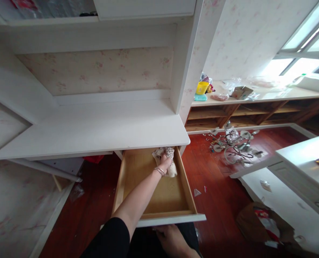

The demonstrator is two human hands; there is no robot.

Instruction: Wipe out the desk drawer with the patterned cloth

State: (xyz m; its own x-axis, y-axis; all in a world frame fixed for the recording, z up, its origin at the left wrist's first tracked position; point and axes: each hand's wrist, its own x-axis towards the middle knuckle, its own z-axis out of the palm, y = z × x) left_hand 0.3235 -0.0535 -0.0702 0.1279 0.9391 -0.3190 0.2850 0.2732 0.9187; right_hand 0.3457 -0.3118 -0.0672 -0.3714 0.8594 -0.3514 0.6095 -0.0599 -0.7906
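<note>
Left hand [165, 163] grips a rag [165, 154] pressed into the open drawer [162, 197]; right hand [172, 240] clasps its front, steadying it.

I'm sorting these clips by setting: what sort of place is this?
Probably a room in a home, perhaps a bedroom or study: a white built-in desk against flowered wallpaper, its pulled-out wooden drawer, and a red wooden floor.
</note>
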